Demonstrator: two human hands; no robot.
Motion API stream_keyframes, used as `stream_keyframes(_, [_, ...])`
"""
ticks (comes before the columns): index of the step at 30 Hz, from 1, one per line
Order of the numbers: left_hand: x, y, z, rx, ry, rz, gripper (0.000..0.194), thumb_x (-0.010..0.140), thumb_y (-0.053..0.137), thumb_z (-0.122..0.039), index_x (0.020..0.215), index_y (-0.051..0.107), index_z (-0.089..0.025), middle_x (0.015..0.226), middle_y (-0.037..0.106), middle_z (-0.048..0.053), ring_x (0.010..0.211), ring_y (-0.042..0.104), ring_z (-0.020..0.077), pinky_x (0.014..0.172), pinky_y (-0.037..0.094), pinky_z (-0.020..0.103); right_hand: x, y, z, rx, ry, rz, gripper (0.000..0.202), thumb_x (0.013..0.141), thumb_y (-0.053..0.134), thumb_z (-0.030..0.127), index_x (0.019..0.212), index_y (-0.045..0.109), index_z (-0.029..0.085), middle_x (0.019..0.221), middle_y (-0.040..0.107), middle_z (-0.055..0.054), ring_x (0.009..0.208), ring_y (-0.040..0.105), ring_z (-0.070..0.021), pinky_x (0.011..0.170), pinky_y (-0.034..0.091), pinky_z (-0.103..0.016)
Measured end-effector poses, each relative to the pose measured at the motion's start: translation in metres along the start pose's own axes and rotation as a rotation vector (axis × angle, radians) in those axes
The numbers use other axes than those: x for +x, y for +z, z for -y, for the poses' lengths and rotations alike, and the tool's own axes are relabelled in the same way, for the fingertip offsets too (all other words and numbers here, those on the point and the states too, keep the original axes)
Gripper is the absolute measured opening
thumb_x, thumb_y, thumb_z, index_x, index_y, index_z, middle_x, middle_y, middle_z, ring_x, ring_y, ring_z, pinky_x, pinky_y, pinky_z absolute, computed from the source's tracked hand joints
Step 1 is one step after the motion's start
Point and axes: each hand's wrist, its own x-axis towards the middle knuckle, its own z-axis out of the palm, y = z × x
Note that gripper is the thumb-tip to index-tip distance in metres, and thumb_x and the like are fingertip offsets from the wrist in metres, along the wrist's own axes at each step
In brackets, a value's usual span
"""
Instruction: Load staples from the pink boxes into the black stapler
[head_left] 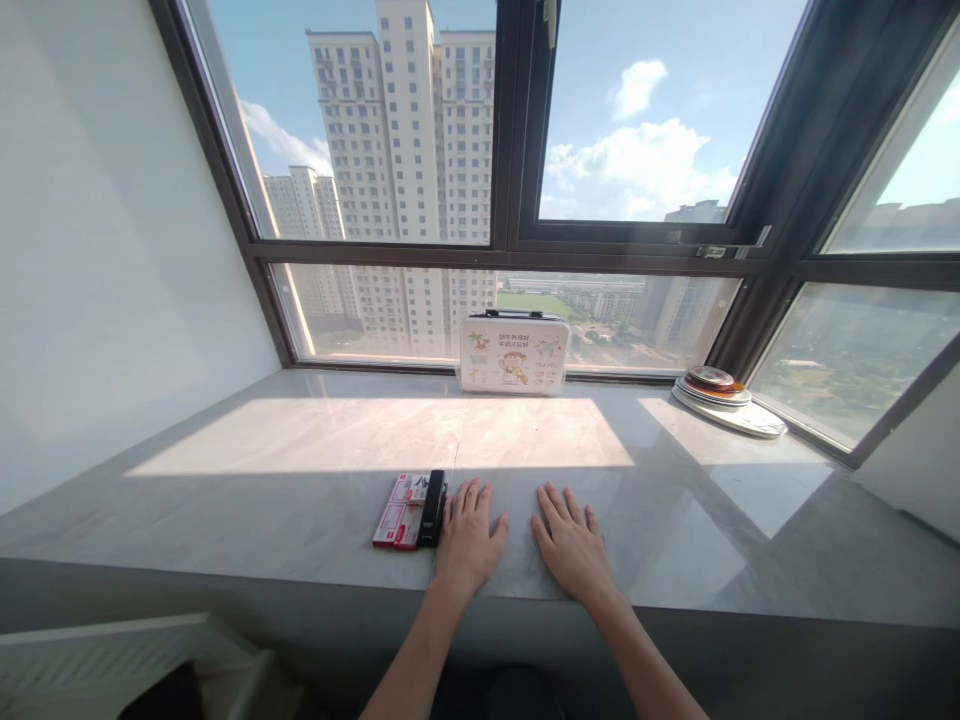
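Both hands, left hand [471, 535] and right hand [571, 540], lie palm down and flat on the marble sill [300, 520], fingers spread, gripping nothing. Immediately left of the left hand is a black stapler [433, 508], its long axis running from the person toward the window, roughly along the left fingers; whether the little finger touches it I cannot tell. The left hand is clearly nearer; the right lies well apart. Red-and-white boxes [390, 525] sit along the stapler's far side from that hand. Farther out, a printed case [514, 375] stands upright by the window
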Motion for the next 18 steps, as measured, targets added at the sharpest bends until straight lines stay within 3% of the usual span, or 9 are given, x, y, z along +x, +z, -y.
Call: stream_keyframes(18, [-0.0010,-0.0010,0.0015,0.020,0.008,0.028,0.053,0.099,0.040,-0.045,0.146,0.046,-0.021,0.158,0.038,0.011,0.149,0.024,0.0306,0.122,0.018,0.054,0.0000,0.0042,-0.0007,-0.007,-0.011,-0.033,0.059,0.102,0.024,0.048,0.158,0.026,0.033,0.165,0.023,0.005,0.153,0.012,-0.0265,0.121,0.005,-0.048])
